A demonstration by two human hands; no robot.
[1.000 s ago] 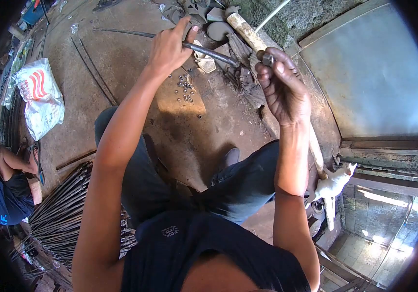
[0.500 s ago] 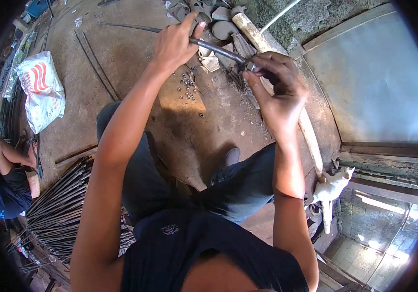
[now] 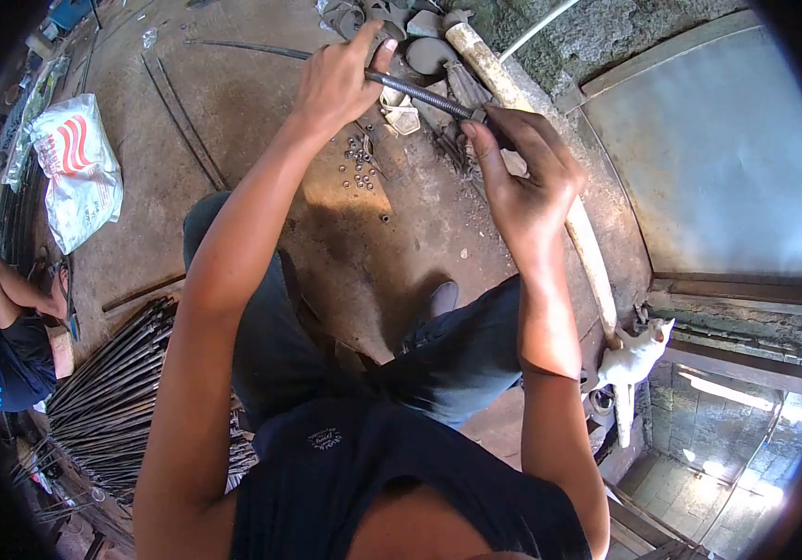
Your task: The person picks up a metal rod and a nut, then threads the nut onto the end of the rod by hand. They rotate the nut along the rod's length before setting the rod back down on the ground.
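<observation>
A long dark metal rod (image 3: 425,96) slants across the upper middle, with a threaded stretch near its right end. My left hand (image 3: 334,89) is closed around the rod, its index finger and thumb pointing up past it. At the threaded end, a hex nut (image 3: 478,116) sits between the thumb and fingers of my right hand (image 3: 534,173); the fingers partly cover it. Below the rod, several loose nuts (image 3: 358,175) lie scattered on a brownish patch of the floor.
A white sack with red stripes (image 3: 76,168) rests at the left. Behind my left arm lies a bundle of dark rods (image 3: 116,378). Another person (image 3: 9,345) sits at the far left. A pale pole (image 3: 490,65) and a white cat (image 3: 634,359) are at the right.
The thumb of my right hand has slid up along the nut, and its fingers have straightened over it. My left hand keeps its hold on the rod.
</observation>
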